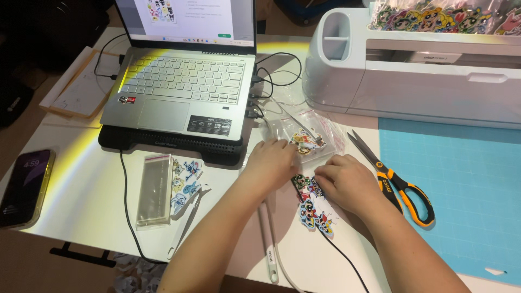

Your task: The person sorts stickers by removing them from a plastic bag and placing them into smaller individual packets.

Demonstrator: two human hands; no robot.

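Stickers (316,209) of cartoon characters sit in a little pile on the white tabletop (81,184), right under the right hand (347,182), which is curled loosely over the top of the pile, fingertips touching it. Can't tell if it's actually pinching one. Left hand (271,163) lies just beside it, fingers down on a small clear bag (309,142) with another sticker inside. White pen tool (267,239) lies near the front edge. Orange-handled scissors (393,182) are off to the right by the blue cutting mat (461,190). More clear sleeves (154,190) on the left, phone (24,187) beyond that. Laptop (182,92) and white cutting machine (412,76) at the back.
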